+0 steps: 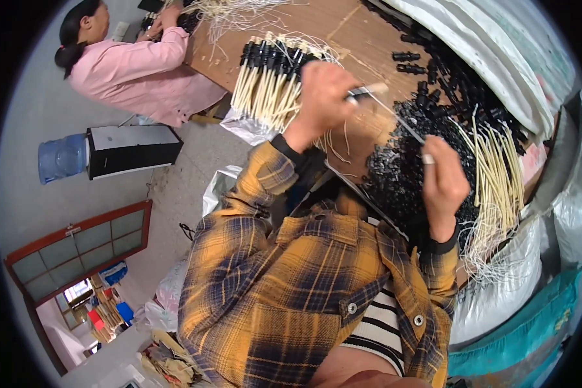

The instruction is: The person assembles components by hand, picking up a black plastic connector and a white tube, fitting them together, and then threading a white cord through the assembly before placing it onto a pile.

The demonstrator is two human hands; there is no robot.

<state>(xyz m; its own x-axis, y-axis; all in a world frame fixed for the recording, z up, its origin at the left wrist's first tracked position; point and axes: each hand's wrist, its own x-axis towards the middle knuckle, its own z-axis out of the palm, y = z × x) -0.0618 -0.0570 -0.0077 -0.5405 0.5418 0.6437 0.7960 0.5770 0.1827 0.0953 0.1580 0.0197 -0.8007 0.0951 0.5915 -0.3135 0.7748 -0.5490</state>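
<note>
My left hand (330, 94) is closed around a small black piece with a pale end, blurred by motion. A thin white cord (399, 119) stretches taut from it down to my right hand (443, 178), whose fingers are closed on the cord. A pale ring or wrap shows on one right finger. Beside my left hand lie several cream cords (265, 97) with black plastic fittings on their far ends. Under and between the hands spreads a heap of small black plastic parts (398, 165). Bare cream cords (498, 165) with thin white strings lie right of my right hand.
Larger black fittings (409, 64) lie on the brown table (330, 22) at the far right, against a white sack (491, 52). A person in pink (132, 74) works at the far left. White and teal bags (517, 336) stand at the right.
</note>
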